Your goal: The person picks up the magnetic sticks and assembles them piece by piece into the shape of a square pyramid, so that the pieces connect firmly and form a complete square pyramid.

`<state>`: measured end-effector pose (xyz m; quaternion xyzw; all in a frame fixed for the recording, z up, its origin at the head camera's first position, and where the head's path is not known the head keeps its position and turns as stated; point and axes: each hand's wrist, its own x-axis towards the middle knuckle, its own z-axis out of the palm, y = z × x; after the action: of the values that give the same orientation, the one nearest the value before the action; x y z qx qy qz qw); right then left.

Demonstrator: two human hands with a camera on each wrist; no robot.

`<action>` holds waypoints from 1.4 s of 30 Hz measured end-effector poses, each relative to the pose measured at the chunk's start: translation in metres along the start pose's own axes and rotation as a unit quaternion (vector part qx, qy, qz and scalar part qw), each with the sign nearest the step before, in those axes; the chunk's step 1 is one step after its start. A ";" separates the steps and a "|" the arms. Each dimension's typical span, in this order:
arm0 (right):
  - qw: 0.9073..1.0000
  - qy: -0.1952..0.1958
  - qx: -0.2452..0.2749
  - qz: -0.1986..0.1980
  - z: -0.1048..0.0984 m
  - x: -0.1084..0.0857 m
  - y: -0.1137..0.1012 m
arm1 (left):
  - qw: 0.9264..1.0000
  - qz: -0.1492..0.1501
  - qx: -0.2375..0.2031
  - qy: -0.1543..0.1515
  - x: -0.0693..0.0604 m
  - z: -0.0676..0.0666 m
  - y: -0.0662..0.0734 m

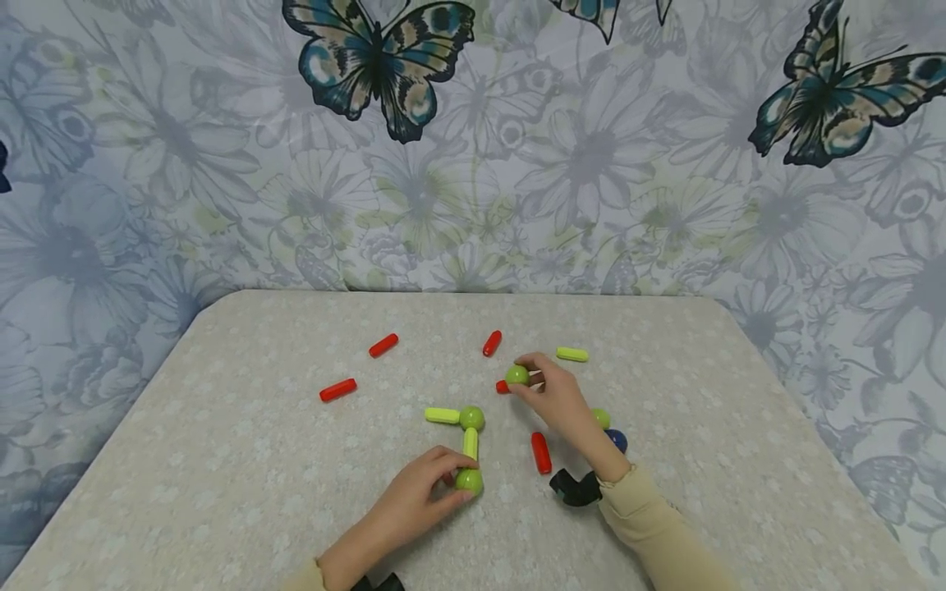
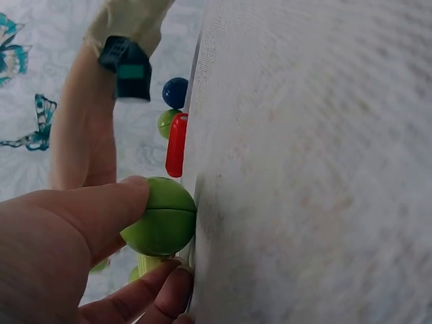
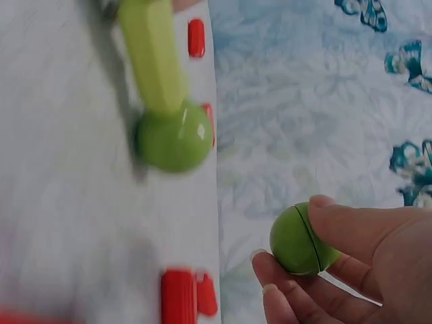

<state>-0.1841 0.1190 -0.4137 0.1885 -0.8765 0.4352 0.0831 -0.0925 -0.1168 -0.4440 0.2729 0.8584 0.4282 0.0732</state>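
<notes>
My left hand grips a green ball between thumb and fingers at the near end of a joined piece. From that ball a yellow-green rod runs to a second green ball, and another yellow-green rod sticks out leftward from it. My right hand pinches a separate green ball between thumb and fingertips, above the table. In the head view a red rod lies partly hidden behind that ball and hand.
Red rods lie at the left, far left, far middle and near the right forearm. A yellow-green rod lies at the back. Beside the right wrist are a green ball and a blue ball, both partly covered.
</notes>
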 end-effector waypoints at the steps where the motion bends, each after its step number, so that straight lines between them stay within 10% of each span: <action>1: 1.000 -0.012 0.016 -0.006 0.006 0.004 -0.006 | 1.000 0.001 0.000 0.002 0.000 0.000 0.000; 14: 0.982 -0.167 0.076 -0.050 0.075 0.034 -0.032 | 0.999 0.032 -0.024 0.002 -0.001 0.001 -0.005; 42: 0.985 -0.158 -0.057 -0.049 0.089 0.026 -0.021 | 0.998 0.049 -0.038 0.014 -0.001 0.004 -0.004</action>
<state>-0.1983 0.0303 -0.4445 0.2927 -0.8917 0.3443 -0.0244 -0.0921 -0.1164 -0.4501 0.3055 0.8282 0.4672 0.0506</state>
